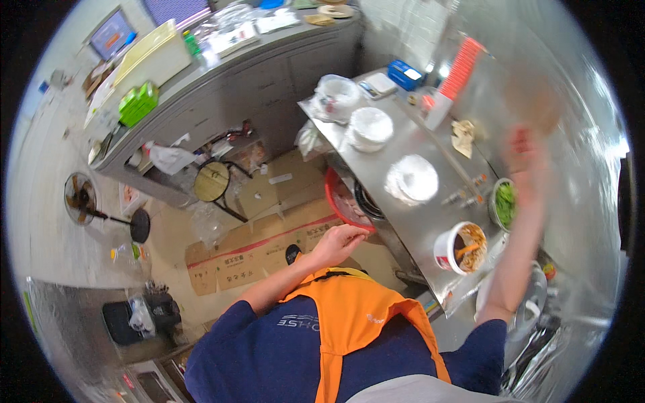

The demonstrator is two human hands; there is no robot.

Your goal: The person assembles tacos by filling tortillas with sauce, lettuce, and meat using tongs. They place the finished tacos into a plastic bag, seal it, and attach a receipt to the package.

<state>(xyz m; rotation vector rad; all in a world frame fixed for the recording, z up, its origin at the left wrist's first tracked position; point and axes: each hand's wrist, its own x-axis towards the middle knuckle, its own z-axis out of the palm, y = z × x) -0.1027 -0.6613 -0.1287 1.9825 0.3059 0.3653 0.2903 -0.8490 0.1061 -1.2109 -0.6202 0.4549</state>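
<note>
My right arm stretches out over the right side of the steel counter (463, 178), and my right hand (525, 144) is smeared by motion, so its grip does not show. Beyond it is a brownish round blur (531, 97) that I cannot make out. Beneath that forearm stands a bowl of chopped greens (505, 205). Closer to me is a white tub (445, 252) of reddish-brown sauce with an orange utensil (465, 251) in it. My left hand (342, 243) is curled closed in front of my waist, near a red basin (331, 191); anything inside its fingers is hidden.
Stacks of white bowls or lids in clear plastic (371, 127) line the counter's left side. A red-and-white stack of cups (460, 67) leans at the back beside a blue box (404, 75). A stool (211, 180) and a fan (139, 225) stand on the floor to the left.
</note>
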